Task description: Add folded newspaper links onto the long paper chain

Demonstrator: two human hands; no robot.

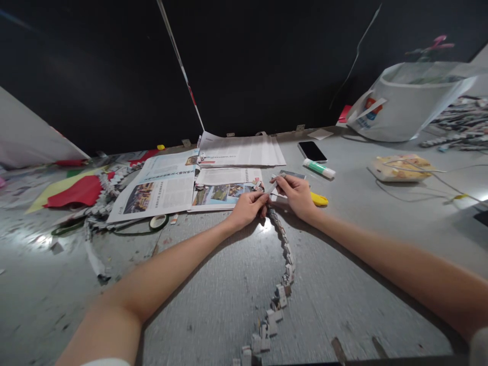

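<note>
My left hand (249, 207) pinches the far end of a folded-paper chain (286, 254), made of small newsprint links. From there the chain curves over the grey table down to the near edge. Close beside it, my right hand (296, 193) has its fingertips closed on a small strip of paper (271, 187) that meets the left fingers. The exact join between strip and chain is hidden by my fingers. A yellow-handled tool (319, 199) lies partly behind my right hand.
Newspapers (163, 178) are spread ahead and to the left, near red paper (76, 190) and a tape roll (158, 222). Rightward lie a glue stick (319, 168), a phone (312, 151), a yellow packet with a cable (402, 169) and a white bag (404, 101). A black panel (267, 66) rises behind.
</note>
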